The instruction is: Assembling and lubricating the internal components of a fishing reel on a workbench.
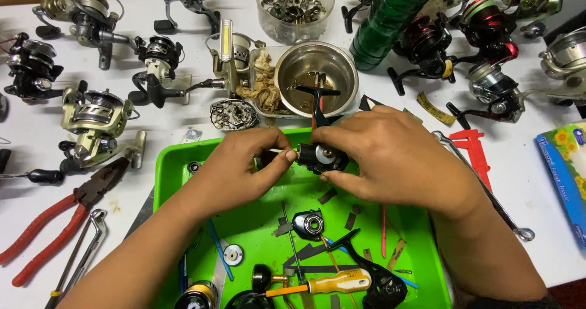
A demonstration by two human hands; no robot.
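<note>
Over a bright green tray (168, 175), my right hand (390, 156) grips a black fishing reel body (323, 158). My left hand (247, 165) pinches a small part against the reel's left side; the part is mostly hidden by my fingers. In the tray below lie a black reel side plate (308, 223), a yellow-handled screwdriver (332, 283), a small silver washer (232, 255), a black reel frame (378, 281) and several thin dark strips.
Many spinning reels (97, 123) crowd the white table on the left, back and right. Red-handled pliers (52, 233) lie at the left. A steel bowl (317, 74), a clear tub of parts (294, 10), green stacked cups (390, 19), a red caliper (476, 153) and a tissue pack (564, 172) surround the tray.
</note>
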